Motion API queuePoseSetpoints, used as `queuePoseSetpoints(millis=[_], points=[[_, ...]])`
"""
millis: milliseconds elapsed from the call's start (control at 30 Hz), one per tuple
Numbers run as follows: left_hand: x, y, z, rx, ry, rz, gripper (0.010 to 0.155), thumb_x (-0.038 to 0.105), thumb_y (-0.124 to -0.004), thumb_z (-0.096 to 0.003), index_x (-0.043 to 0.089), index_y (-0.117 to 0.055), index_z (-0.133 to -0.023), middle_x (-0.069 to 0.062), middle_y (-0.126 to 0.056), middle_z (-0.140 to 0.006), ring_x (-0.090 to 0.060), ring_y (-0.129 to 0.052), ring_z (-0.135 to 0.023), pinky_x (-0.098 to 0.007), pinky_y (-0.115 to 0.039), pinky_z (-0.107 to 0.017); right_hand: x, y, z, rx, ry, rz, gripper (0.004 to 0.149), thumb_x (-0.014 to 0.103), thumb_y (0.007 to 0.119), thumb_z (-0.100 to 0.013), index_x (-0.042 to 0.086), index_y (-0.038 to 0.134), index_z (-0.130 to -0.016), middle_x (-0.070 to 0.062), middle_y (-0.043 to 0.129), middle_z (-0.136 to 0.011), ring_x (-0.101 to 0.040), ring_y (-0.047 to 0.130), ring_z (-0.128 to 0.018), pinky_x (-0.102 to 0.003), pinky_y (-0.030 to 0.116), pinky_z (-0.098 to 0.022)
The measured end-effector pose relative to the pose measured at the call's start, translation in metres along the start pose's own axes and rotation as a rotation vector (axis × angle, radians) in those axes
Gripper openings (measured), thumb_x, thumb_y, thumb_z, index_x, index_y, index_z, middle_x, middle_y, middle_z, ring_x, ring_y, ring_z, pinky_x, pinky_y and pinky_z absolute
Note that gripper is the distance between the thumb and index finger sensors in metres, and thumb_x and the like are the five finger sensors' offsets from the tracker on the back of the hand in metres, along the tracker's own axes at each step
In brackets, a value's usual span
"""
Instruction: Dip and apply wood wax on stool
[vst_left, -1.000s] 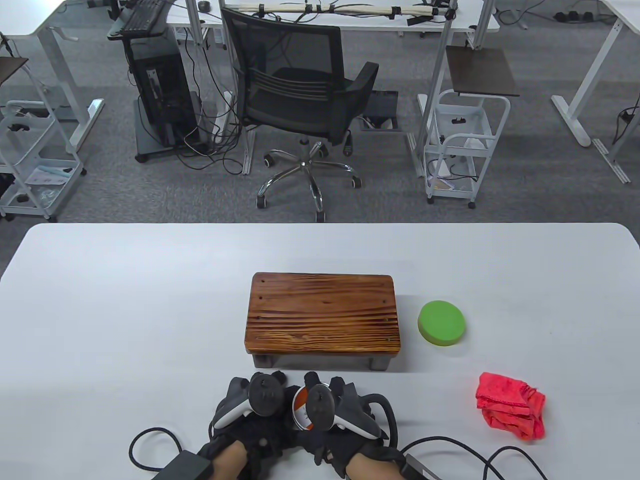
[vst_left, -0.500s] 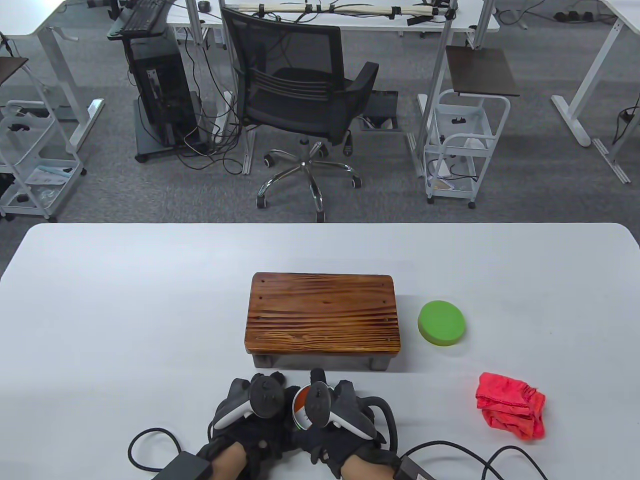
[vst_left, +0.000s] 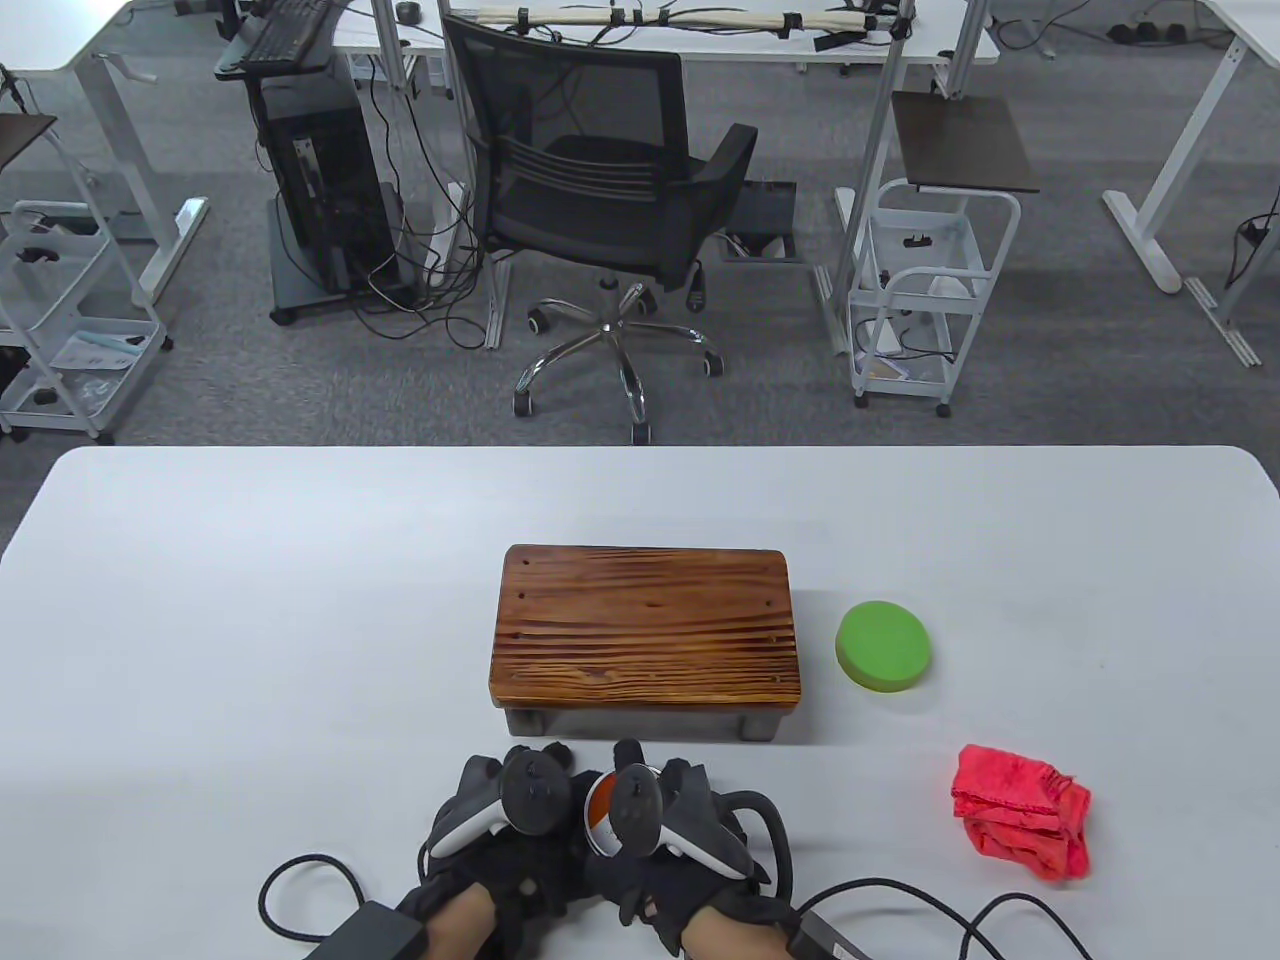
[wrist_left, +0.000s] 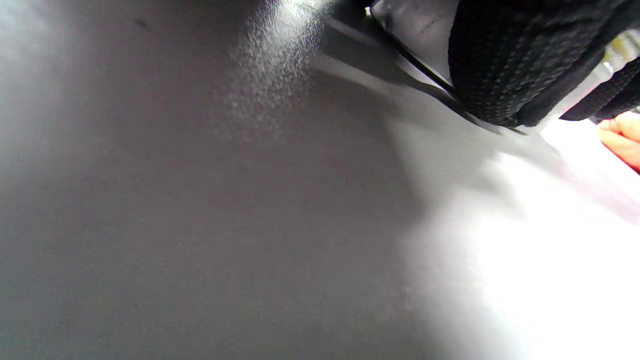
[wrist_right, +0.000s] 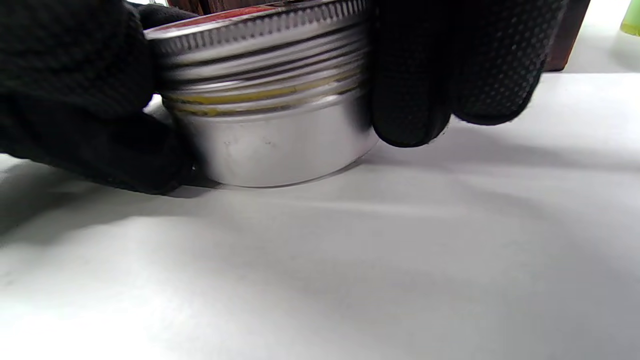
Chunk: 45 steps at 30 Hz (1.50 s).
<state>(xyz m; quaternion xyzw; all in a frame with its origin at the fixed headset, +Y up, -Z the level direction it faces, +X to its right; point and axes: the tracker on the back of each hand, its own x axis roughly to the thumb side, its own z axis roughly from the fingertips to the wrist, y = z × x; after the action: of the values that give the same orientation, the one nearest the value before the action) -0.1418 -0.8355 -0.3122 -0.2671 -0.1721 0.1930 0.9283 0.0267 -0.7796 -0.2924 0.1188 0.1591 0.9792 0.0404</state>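
- White table (vst_left: 250, 620); black mesh office chair (vst_left: 590, 190) on grey carpet behind.
- Round green sponge pad (vst_left: 884, 646) and crumpled red cloth (vst_left: 1020, 812) lie right of brown wooden stool (vst_left: 645, 630).
- Both hands' fingers (wrist_right: 450, 70) clamp the round silver wax tin (wrist_right: 270, 125) on the table, just before the stool.

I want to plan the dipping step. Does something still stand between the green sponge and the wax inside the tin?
Yes. The screw lid is still on the wax tin, raised with the threads showing. Both hands, left hand and right hand, grip the tin. The green sponge lies untouched, right of the stool.
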Motion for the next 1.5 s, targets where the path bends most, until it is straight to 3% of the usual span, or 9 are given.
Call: queuePoseSetpoints(millis=[200, 367, 600, 1000, 1367, 1500], points=[[0.001, -0.001, -0.001, -0.017, -0.003, -0.011, 0.089, 0.062, -0.083, -0.0521, 0.031, -0.025, -0.112, -0.014, 0.006, -0.120, -0.050, 0.012, -0.100, -0.078, -0.003, -0.060, -0.005, -0.001, -0.003, 0.064, -0.022, -0.041, 0.086, 0.067, 0.088, -0.047, 0.034, 0.035, -0.106, 0.002, 0.037, -0.114, -0.035, 0.096, -0.064, -0.047, 0.087, -0.055], [0.000, -0.002, 0.000, -0.025, -0.006, -0.017, 0.090, 0.064, -0.081, -0.0528, 0.031, -0.022, -0.111, -0.015, 0.008, -0.119, -0.050, 0.013, -0.100, -0.078, -0.003, -0.060, -0.005, 0.000, -0.003, 0.092, -0.019, -0.063, 0.095, 0.071, 0.089, -0.046, 0.032, 0.028, -0.107, -0.007, 0.033, -0.115, -0.036, 0.094, -0.066, -0.048, 0.085, -0.055], [0.000, -0.003, 0.000, -0.030, 0.003, -0.037, 0.088, 0.064, -0.078, -0.0552, 0.032, -0.018, -0.111, -0.015, 0.010, -0.118, -0.050, 0.014, -0.100, -0.077, -0.002, -0.061, 0.000, -0.002, 0.002, 0.044, 0.056, 0.047, 0.100, 0.079, 0.085, -0.044, 0.032, 0.024, -0.108, -0.014, 0.042, -0.112, -0.033, 0.093, -0.069, -0.050, 0.086, -0.053], [-0.001, -0.002, 0.000, -0.026, 0.004, -0.012, 0.086, 0.062, -0.081, -0.0549, 0.034, -0.023, -0.112, -0.014, 0.009, -0.119, -0.049, 0.014, -0.100, -0.077, -0.002, -0.060, 0.001, -0.002, 0.002, -0.099, -0.006, 0.053, 0.089, 0.076, 0.085, -0.045, 0.031, 0.040, -0.107, -0.005, 0.057, -0.106, -0.028, 0.100, -0.059, -0.046, 0.090, -0.051], [-0.001, -0.002, -0.001, -0.034, 0.000, -0.012, 0.087, 0.062, -0.081, -0.0550, 0.034, -0.021, -0.112, -0.013, 0.010, -0.119, -0.048, 0.015, -0.100, -0.077, -0.001, -0.060, -0.005, -0.002, -0.002, 0.005, -0.036, 0.003, 0.086, 0.072, 0.088, -0.044, 0.037, 0.040, -0.106, 0.005, 0.044, -0.113, -0.025, 0.099, -0.059, -0.043, 0.089, -0.052], [-0.001, -0.002, -0.001, -0.041, -0.002, -0.022, 0.088, 0.063, -0.079, -0.0554, 0.033, -0.019, -0.111, -0.013, 0.011, -0.118, -0.049, 0.016, -0.099, -0.077, 0.000, -0.060, -0.007, -0.003, -0.001, 0.048, -0.032, -0.031, 0.092, 0.072, 0.088, -0.046, 0.035, 0.030, -0.108, -0.002, 0.039, -0.115, -0.027, 0.096, -0.063, -0.045, 0.087, -0.054]])
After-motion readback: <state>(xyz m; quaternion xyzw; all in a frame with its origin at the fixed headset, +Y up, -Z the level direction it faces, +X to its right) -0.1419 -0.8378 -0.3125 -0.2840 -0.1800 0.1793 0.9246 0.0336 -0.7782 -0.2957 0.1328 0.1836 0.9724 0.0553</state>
